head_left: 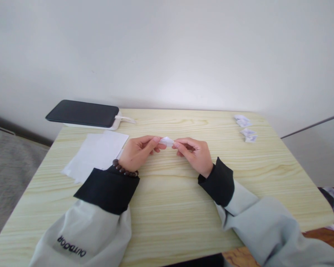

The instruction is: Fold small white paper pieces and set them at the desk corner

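Two grey sleeves with black cuffs came in over the near edge of the table [169, 207]; bead bracelet [124, 170] on the left wrist. Both hands sat near mid-table, fingertips facing each other. Left hand [139, 152] pinched one end of a small folded paper piece [166, 141] between thumb and forefinger. Right hand [195, 154] pinched the other end the same way, spare fingers curled loosely under. So both grips were closed down to paper thickness on that one piece, which was held between the two hands, apparently just clear of the wood. Handling, my read: near weightless, thin, soft; takes a permanent crease, tears if the ends get pulled apart, crushes easily. Low slip risk in dry fingertips. Best taken by edges or corners with a light pinch, pressing only along fold lines. Exact fold shape was too small to read. Just beside the left wrist, flat white sheets [96, 154] lay overlapped on the table. Farther right, well apart from the hands, a few small folded pieces [246, 128] sat in a loose cluster near the far right corner. At the far left corner a dark phone [83, 113] lay face up on a white block [115, 125], overhanging the table edge, pale cable [125, 118] at its end. Plain white wall [167, 44] behind.
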{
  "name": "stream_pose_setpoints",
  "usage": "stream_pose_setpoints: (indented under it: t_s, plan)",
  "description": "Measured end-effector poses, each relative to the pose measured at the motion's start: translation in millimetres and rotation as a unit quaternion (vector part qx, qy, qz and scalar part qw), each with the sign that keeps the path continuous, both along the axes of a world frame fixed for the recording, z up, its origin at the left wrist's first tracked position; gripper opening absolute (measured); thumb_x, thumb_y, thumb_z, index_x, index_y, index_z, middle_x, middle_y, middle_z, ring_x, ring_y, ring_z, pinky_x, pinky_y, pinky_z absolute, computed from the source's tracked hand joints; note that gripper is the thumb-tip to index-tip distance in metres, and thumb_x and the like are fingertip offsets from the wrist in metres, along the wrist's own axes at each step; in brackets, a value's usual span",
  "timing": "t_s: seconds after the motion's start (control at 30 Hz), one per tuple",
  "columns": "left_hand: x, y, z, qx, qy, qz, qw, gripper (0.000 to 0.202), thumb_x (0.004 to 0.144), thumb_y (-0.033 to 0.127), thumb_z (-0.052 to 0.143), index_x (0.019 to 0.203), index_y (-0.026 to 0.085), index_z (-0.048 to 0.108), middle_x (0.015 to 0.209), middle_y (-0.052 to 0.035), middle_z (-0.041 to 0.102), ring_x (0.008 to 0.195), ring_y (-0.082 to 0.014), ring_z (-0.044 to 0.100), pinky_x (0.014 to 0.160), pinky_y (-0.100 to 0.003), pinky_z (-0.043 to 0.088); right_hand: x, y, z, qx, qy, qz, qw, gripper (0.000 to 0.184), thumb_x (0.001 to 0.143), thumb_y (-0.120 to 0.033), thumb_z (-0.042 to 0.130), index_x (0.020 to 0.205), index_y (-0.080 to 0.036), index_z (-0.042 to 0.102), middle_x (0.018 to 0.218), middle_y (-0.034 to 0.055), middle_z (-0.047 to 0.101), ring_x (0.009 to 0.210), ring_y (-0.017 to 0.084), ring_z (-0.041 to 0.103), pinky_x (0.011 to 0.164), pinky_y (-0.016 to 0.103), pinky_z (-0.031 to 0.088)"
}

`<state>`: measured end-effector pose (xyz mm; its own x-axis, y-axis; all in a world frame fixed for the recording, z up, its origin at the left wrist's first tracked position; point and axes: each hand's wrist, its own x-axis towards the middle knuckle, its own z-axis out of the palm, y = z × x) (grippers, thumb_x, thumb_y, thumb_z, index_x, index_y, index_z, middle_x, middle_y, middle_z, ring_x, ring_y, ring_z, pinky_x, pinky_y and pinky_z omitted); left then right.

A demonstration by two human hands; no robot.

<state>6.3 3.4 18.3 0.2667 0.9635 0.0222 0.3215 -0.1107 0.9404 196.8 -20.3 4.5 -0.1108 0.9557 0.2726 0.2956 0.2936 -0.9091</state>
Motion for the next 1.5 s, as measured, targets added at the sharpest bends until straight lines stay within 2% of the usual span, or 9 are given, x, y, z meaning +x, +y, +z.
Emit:
stream_pose_setpoints:
  t_s: [0.17,0.27,0.43,0.6,0.8,1.0,1.3,1.5]
  plan:
    - [0.1,0.4,3.9,-0.014,-0.004,0.022,1.000,0.040,0.077,0.048,0.058,0.092,0.014,0.071,0.074,-0.0054,0.072,0.060,-0.0125,0.059,0.059,-0.022,0.049,0.2,0.2,-2.9,0.008,0.020,0.018,1.000,0.018,0.081,-0.030,0.061,0.090,-0.018,0.070,0.082,0.0042,0.072,0.068,0.014,0.069,0.064,0.024,0.057]
    - [-1.0,0.0,5.1,-0.032,-0.022,0.014,0.999,0.037,0.071,0.044,0.065,0.092,0.013,0.070,0.081,-0.0061,0.073,0.065,-0.0131,0.062,0.063,-0.022,0.051,0.8,1.7,-5.3,0.015,0.024,0.018,0.999,0.015,0.079,-0.028,0.064,0.087,-0.017,0.070,0.082,0.0047,0.072,0.072,0.014,0.069,0.068,0.024,0.056]
    - [-0.6,-1.3,3.7,-0.071,-0.048,-0.003,0.996,0.055,0.069,0.043,0.069,0.113,0.012,0.059,0.073,-0.0049,0.073,0.062,-0.0138,0.064,0.062,-0.024,0.053,0.9,4.3,-9.3,-0.013,0.044,0.000,0.999,0.026,0.075,-0.029,0.068,0.097,-0.018,0.067,0.081,0.0037,0.072,0.070,0.014,0.068,0.066,0.025,0.056]
    - [1.0,-1.2,0.3,-0.093,-0.040,-0.032,0.994,0.041,0.068,0.046,0.069,0.090,0.012,0.066,0.072,-0.0067,0.072,0.064,-0.0154,0.065,0.057,-0.023,0.053,1.1,4.0,-8.1,-0.041,0.032,0.021,0.998,0.022,0.076,-0.030,0.066,0.093,-0.017,0.069,0.082,0.0048,0.072,0.070,0.014,0.068,0.066,0.026,0.055]
    - [-1.7,-0.9,0.9,-0.111,-0.060,-0.060,0.990,0.036,0.069,0.043,0.068,0.087,0.011,0.065,0.070,-0.0066,0.072,0.060,-0.0138,0.065,0.053,-0.020,0.050,2.1,2.7,-8.8,-0.061,0.059,0.069,0.994,0.020,0.076,-0.031,0.066,0.090,-0.017,0.067,0.080,0.0041,0.071,0.066,0.013,0.066,0.062,0.024,0.055]
    - [-3.1,-0.3,1.1,-0.118,-0.070,-0.062,0.989,0.040,0.068,0.039,0.069,0.097,0.012,0.064,0.062,-0.0020,0.071,0.053,-0.0109,0.063,0.052,-0.019,0.050,2.4,1.9,-8.6,-0.103,0.126,0.084,0.983,0.020,0.074,-0.031,0.068,0.086,-0.016,0.065,0.073,0.0029,0.070,0.063,0.012,0.066,0.060,0.024,0.056]
    - [-0.4,-2.9,1.3,-0.115,-0.048,-0.065,0.990,0.033,0.069,0.042,0.068,0.084,0.013,0.067,0.071,-0.0040,0.072,0.058,-0.0113,0.064,0.054,-0.018,0.051,1.5,1.8,-7.1,-0.110,0.097,0.114,0.983,0.017,0.076,-0.030,0.066,0.086,-0.016,0.063,0.072,0.0021,0.069,0.063,0.011,0.066,0.060,0.022,0.055]
    - [-1.3,-1.5,-1.0,-0.124,-0.064,-0.065,0.988,0.036,0.067,0.041,0.070,0.089,0.013,0.065,0.062,-0.0017,0.070,0.052,-0.0097,0.061,0.051,-0.017,0.050,2.1,1.2,-9.3,-0.080,0.075,0.111,0.988,0.017,0.078,-0.029,0.065,0.090,-0.017,0.064,0.071,0.0015,0.068,0.061,0.011,0.065,0.060,0.023,0.055]
